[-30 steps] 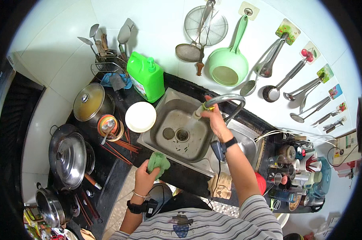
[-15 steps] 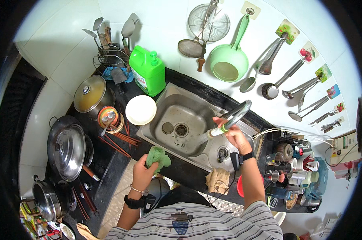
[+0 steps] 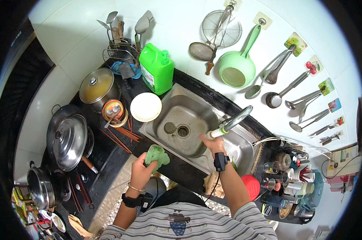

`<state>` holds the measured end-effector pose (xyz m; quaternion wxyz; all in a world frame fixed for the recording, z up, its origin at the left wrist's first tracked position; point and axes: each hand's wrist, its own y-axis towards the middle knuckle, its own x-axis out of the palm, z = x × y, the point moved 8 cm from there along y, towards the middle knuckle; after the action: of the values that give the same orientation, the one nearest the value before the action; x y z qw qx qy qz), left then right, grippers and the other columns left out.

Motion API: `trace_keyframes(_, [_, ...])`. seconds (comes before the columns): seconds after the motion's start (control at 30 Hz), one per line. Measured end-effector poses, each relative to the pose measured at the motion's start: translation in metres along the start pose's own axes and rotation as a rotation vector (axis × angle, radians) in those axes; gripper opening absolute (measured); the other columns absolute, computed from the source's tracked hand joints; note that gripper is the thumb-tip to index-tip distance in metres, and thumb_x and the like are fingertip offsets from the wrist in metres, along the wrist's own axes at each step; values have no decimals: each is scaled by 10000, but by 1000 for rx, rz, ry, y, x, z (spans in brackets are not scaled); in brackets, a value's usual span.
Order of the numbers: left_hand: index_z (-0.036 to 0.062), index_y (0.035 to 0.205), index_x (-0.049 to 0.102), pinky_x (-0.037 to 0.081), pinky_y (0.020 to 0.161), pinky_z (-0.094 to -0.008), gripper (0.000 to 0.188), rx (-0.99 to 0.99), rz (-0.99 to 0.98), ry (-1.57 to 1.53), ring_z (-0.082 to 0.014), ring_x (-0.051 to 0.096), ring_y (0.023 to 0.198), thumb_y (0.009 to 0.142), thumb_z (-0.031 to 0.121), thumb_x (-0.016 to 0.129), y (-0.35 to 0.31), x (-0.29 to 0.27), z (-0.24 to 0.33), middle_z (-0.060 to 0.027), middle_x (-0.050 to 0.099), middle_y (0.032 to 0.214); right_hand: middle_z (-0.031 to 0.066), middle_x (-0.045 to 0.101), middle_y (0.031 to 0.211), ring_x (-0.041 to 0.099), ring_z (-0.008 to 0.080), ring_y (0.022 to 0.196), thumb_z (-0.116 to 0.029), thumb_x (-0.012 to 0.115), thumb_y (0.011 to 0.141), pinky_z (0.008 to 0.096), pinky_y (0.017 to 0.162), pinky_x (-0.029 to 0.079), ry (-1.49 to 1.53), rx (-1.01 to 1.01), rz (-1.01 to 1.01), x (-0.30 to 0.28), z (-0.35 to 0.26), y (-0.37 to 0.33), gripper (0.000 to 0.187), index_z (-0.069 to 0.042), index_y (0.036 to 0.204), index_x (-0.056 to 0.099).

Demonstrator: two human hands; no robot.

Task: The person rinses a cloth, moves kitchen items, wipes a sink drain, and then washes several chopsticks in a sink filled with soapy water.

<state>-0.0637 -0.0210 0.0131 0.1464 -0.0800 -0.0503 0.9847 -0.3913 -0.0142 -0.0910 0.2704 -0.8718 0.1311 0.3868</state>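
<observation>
My left hand [image 3: 143, 169] pinches a green scrub cloth [image 3: 157, 158] just outside the sink's front edge. The steel sink [image 3: 151, 129] has a large left basin and a smaller right one. A curved chrome faucet [image 3: 241, 116] with a white spout end [image 3: 218, 132] reaches over the divide between them. My right hand [image 3: 214, 145] is at the spout's outlet, touching or just below it. The spout partly hides its fingers, so I cannot tell whether they grip. A round drain strainer [image 3: 183, 131] and a metal disc [image 3: 169, 128] show on the left basin's floor.
Left of the sink are a white bowl [image 3: 146, 107], a green detergent jug [image 3: 156, 70], stacked bowls [image 3: 112, 109], chopsticks [image 3: 119, 141], a pot [image 3: 96, 86] and a lidded wok [image 3: 70, 142]. Cups [image 3: 305, 176] crowd the right. Ladles and a green pan [image 3: 237, 70] hang above.
My right hand has slid from around the faucet's spout down and left to its outlet. The water stream seen earlier is no longer visible. My left hand still holds the cloth.
</observation>
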Motion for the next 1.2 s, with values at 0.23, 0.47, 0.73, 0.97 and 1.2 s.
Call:
trace_keyframes(0.23, [-7,912,588,448,604,-250,145,-33,-16,33,-80,557,672,786,60,612,-4,0,-9,-50,621,750,154,484,1144,492,262,1054,-315,494,848,417,916,409,1615,339,22,44,85,54,488,6,1199,389])
trace_keyframes(0.47, [-4,919,601,458,622,-254,159,-68,-19,20,-87,577,695,787,83,619,-2,-2,-14,-55,638,762,201,261,1423,275,326,1313,-316,328,932,473,1071,247,2250,502,77,52,59,66,568,71,1340,244])
trace_keyframes(0.73, [4,939,609,464,635,-268,179,-53,-3,62,-111,596,700,788,98,620,-1,-11,-23,-80,647,771,211,279,1410,302,358,1289,-353,350,901,502,1056,260,2294,473,-59,51,22,99,621,59,1347,214])
trace_keyframes(0.97, [2,928,600,457,609,-270,177,-55,2,118,-118,587,662,784,103,620,4,-19,-25,-80,639,749,212,286,1402,317,383,1264,-381,354,900,535,1036,267,2277,492,-151,58,15,122,638,57,1342,213])
trace_keyframes(1.2, [0,922,595,454,603,-269,176,-41,8,141,-119,585,657,779,99,625,12,-21,-13,-86,633,740,201,256,1415,276,372,1297,-314,229,970,537,1071,197,2090,687,4,58,30,63,537,67,1348,219])
